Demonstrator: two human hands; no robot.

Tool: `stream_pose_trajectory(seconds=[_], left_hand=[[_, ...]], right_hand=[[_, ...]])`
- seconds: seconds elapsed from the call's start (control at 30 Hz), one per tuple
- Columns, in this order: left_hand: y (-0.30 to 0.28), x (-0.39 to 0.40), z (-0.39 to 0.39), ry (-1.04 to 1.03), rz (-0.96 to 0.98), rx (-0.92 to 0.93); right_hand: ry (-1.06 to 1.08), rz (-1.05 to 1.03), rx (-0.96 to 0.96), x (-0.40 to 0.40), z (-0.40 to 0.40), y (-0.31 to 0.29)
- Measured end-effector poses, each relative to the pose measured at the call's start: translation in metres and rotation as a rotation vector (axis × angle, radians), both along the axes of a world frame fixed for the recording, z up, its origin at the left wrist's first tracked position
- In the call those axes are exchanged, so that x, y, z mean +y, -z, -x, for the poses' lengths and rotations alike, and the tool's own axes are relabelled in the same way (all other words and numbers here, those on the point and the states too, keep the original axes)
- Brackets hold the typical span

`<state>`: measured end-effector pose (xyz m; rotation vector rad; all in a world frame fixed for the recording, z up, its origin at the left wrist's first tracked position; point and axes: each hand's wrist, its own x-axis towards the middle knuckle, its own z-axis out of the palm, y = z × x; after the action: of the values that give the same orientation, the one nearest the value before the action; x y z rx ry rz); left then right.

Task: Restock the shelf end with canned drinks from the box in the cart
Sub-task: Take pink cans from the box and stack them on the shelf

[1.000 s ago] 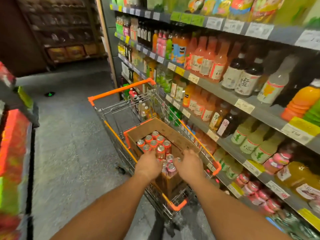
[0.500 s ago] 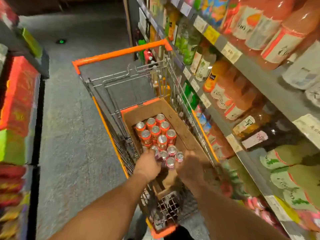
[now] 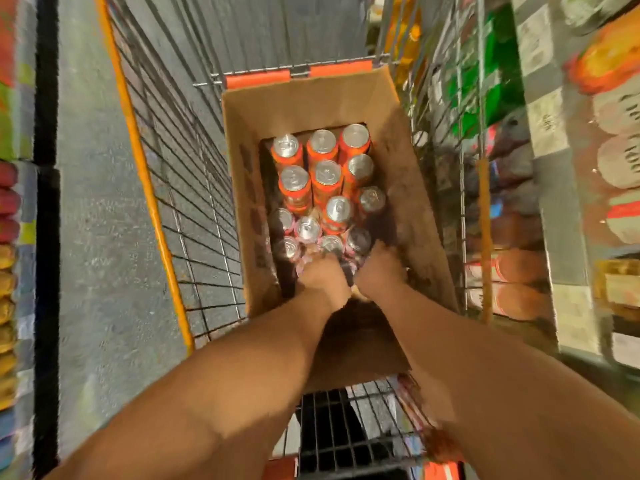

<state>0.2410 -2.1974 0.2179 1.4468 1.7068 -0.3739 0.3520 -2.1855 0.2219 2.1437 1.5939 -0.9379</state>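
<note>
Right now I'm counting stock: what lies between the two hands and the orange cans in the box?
In the head view, pale pinkish cans stand between both hands, left and right, and the orange cans.

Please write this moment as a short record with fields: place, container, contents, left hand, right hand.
place: orange-trimmed wire shopping cart in a shop aisle, drink shelves on the right
container: open brown cardboard box inside the cart
contents: upright orange cans with silver tops at the far end, pink cans with silver tops nearer
left hand: left hand down among the pink cans, grip hidden
right hand: right hand beside it at the near cans, grip hidden
</note>
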Motion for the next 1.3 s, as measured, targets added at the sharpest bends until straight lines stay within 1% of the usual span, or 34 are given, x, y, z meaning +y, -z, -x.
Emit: stream_pose_trajectory(seconds=[0.13,0.23,0.3,0.37,0.43,0.47,0.53,0.6,0.67,0.73,0.8,0.83,0.87,0.93,1.0,1.07,1.13,1.2,1.3], left_hand=[[0.039,0.006,-0.020,0.109,-0.002,0.039],[0.058,0.011,-0.021,0.279,0.016,0.151],[0.065,0.012,-0.019,0.353,-0.055,0.194],[0.069,0.009,-0.018,0.361,-0.116,0.192],[0.075,0.006,-0.018,0.408,-0.137,0.196],[0.077,0.006,-0.019,0.424,-0.144,0.195],[0.082,0.007,-0.023,0.426,-0.169,0.189],[0.087,0.008,-0.024,0.428,-0.216,0.165],[0.083,0.010,-0.024,0.432,-0.304,0.159],[0.075,0.009,-0.021,0.466,-0.371,0.150],[0.065,0.009,-0.017,0.404,-0.392,0.088],[0.063,0.010,-0.015,0.379,-0.425,0.091],[0.056,0.012,-0.012,0.316,-0.385,0.070],[0.045,0.014,-0.008,0.302,-0.284,0.102],[0.031,0.015,-0.001,0.281,-0.244,0.081],[0.007,0.018,0.008,0.372,-0.267,0.085],[-0.014,0.019,0.022,0.443,-0.280,0.006],[-0.037,0.021,0.040,0.434,-0.267,-0.057],[-0.087,0.028,0.064,0.467,-0.330,-0.120]], right_hand=[[-0.149,0.076,-0.066,0.009,-0.006,0.039],[-0.323,0.118,-0.162,0.011,-0.010,0.058],[-0.456,0.146,-0.229,0.012,-0.011,0.066],[-0.577,0.138,-0.297,0.012,-0.012,0.069],[-0.621,0.135,-0.342,0.011,-0.014,0.073],[-0.610,0.140,-0.341,0.012,-0.014,0.075],[-0.603,0.150,-0.337,0.012,-0.015,0.079],[-0.639,0.142,-0.349,0.012,-0.014,0.081],[-0.605,0.150,-0.344,0.014,-0.013,0.082],[-0.488,0.158,-0.323,0.015,-0.013,0.079],[-0.378,0.175,-0.302,0.014,-0.011,0.074],[-0.340,0.178,-0.293,0.013,-0.009,0.069],[-0.306,0.168,-0.284,0.012,-0.008,0.063],[-0.276,0.126,-0.270,0.008,-0.003,0.048],[-0.253,0.062,-0.254,0.002,0.003,0.029],[-0.213,-0.010,-0.250,-0.004,0.011,0.008],[-0.112,-0.067,-0.238,-0.011,0.021,-0.017],[-0.021,-0.144,-0.229,-0.018,0.033,-0.049],[0.110,-0.254,-0.200,-0.029,0.051,-0.104]])
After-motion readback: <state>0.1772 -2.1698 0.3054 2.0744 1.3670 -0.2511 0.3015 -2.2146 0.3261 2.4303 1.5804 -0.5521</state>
